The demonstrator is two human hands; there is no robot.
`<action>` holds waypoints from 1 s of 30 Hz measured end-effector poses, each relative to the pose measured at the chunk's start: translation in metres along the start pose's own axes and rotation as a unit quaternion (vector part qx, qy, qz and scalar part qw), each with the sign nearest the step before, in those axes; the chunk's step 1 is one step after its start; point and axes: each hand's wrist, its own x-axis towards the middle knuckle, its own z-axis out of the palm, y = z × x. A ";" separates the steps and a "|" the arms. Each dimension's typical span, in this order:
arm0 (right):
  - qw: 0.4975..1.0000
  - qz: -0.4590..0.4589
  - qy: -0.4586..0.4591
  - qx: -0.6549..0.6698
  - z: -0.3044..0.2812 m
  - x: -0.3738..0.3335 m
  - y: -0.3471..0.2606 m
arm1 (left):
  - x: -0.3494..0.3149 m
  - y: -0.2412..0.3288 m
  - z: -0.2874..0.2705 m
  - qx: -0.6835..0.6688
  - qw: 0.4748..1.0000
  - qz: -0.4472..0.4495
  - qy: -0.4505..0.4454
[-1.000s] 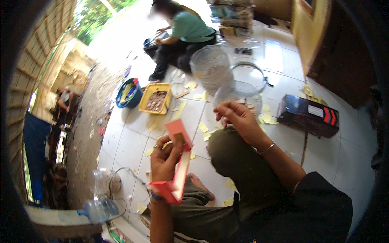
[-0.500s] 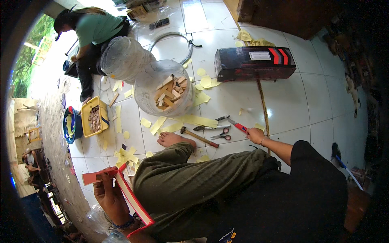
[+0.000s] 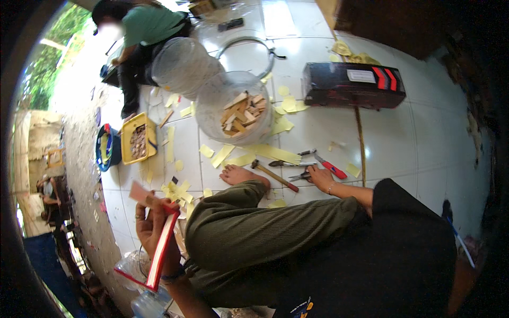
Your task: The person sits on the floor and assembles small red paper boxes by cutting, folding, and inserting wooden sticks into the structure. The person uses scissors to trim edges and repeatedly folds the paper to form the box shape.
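My left hand [image 3: 151, 225] is closed around a bent, red-edged cream strip [image 3: 160, 255], and a pale reddish flap [image 3: 142, 194] sticks out beyond the fingers. What the piece is I cannot make out. On the tiled floor my right hand [image 3: 321, 180] lies over the handles of a pair of scissors [image 3: 301, 176], its fingers closed on them and hiding most of the handles. Just beyond it rests a red utility knife [image 3: 333, 168], blade out, apart from the hand. Pliers [image 3: 281, 164] and a wooden-handled hammer [image 3: 275, 176] lie to the left.
A clear tub [image 3: 204, 119] of wood offcuts stands ahead, beside another clear container [image 3: 183, 63]. Farther left are a yellow bin [image 3: 127, 153] and a blue bucket [image 3: 101, 151]. A black box [image 3: 339, 95] sits far right. Yellow scraps [image 3: 273, 152] litter the floor. Another person [image 3: 151, 26] sits far left.
My right hand has let go of the red utility knife, now lying on the floor, and moved left onto the scissors. The left hand has tilted the red-edged strip. The view has shifted.
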 end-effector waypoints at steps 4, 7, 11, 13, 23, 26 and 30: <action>0.999 -0.019 -0.026 -0.017 0.003 0.003 0.002 | -0.003 0.001 0.006 0.033 0.998 0.008 -0.044; 0.997 -0.011 -0.040 -0.064 0.005 0.006 0.009 | -0.009 0.004 0.015 0.015 0.999 -0.023 -0.030; 0.985 0.005 -0.158 0.064 -0.014 -0.003 0.023 | -0.012 0.013 0.023 0.035 0.999 -0.026 -0.016; 0.957 0.053 -0.215 0.189 -0.037 -0.012 0.030 | -0.016 0.016 0.024 -0.003 0.999 -0.005 -0.053; 0.809 -0.036 -0.186 0.557 -0.217 -0.003 -0.092 | -0.020 0.018 0.017 -0.001 0.985 0.045 -0.165; 0.868 -0.194 -0.132 0.437 -0.276 -0.010 -0.147 | -0.022 0.019 0.015 0.015 0.985 0.033 -0.169; 0.882 -0.394 -0.027 0.258 -0.322 -0.022 -0.199 | -0.024 0.016 0.013 0.075 0.981 0.042 -0.172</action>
